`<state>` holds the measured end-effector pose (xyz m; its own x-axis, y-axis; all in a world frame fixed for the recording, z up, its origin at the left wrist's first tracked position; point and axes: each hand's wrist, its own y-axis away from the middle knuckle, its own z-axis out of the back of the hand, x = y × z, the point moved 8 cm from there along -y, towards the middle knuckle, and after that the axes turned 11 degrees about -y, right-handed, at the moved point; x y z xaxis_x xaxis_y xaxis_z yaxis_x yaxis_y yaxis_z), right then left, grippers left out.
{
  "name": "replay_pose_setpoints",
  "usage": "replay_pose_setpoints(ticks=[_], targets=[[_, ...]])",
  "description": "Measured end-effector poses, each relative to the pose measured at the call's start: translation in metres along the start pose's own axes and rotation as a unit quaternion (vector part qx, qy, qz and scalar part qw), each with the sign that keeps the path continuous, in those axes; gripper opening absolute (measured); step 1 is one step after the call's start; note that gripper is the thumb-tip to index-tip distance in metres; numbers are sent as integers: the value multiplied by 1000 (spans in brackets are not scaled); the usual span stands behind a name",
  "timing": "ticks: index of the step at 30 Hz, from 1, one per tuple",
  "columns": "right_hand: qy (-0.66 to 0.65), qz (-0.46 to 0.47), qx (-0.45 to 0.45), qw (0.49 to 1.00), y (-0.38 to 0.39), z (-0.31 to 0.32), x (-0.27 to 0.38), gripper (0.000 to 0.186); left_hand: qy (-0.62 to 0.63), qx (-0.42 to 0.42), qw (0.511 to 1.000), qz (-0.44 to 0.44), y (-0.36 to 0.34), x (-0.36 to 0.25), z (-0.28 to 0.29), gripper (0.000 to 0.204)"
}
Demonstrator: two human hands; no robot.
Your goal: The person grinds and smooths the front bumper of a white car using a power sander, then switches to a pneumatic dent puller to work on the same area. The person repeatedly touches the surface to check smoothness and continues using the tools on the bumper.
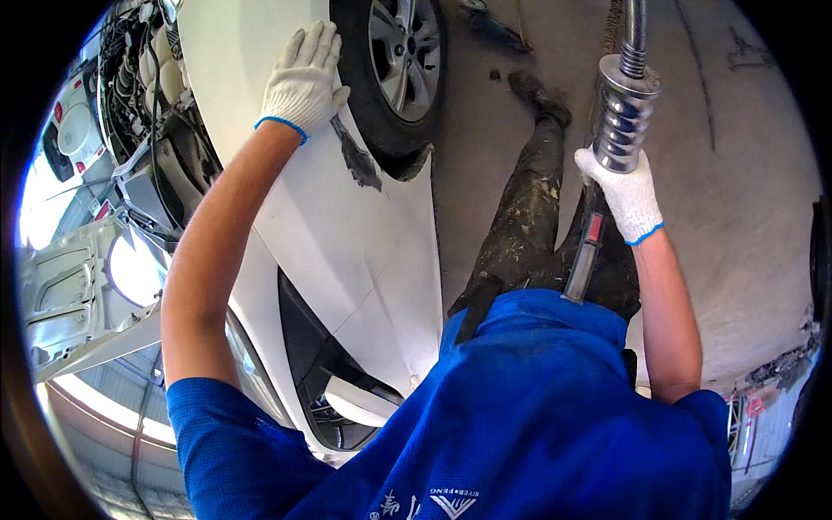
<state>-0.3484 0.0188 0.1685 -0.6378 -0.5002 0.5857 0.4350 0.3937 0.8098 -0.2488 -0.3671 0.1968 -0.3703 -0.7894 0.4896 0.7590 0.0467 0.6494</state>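
My left hand [302, 82], in a white knit glove with a blue cuff, lies flat on the white car fender [234, 52] beside the wheel arch, fingers stretched out. Just below its palm, a grey, rough-edged patch [357, 160] shows where the white paint is gone. On the right, my gloved right hand [622, 186] is closed round the lower end of a chrome slide hammer [624, 113] with a ribbed weight. Its metal rod runs up past the top of the view. The right fingers are partly hidden behind the weight.
A tyre with an alloy wheel [403, 52] stands beside the fender. The engine bay [152, 78] is exposed at the left, near a raised hood [74, 286]. A side mirror [360, 400] juts out low down. A dark tool [494, 24] lies on the concrete floor [728, 217].
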Motion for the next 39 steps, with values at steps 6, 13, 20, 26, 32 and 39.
replay_pose_setpoints(ticks=[6,13,20,26,32,39], targets=[[-17,-6,-4,1000,1,0,-4,19,84,33,991,-95,68,-56,-3,86],[-31,8,10,999,3,-1,-3,21,44,112,975,-185,124,-106,-19,94],[-18,-2,22,1000,0,3,-6,20,63,61,992,-87,72,-54,-5,93],[-22,8,19,1000,0,3,-4,21,77,94,982,-141,118,-89,-18,94],[-44,-7,19,999,1,5,-4,19,98,125,970,-186,159,-117,-18,95],[-38,-9,19,999,-3,7,-10,19,92,123,981,-120,113,-66,-9,94]])
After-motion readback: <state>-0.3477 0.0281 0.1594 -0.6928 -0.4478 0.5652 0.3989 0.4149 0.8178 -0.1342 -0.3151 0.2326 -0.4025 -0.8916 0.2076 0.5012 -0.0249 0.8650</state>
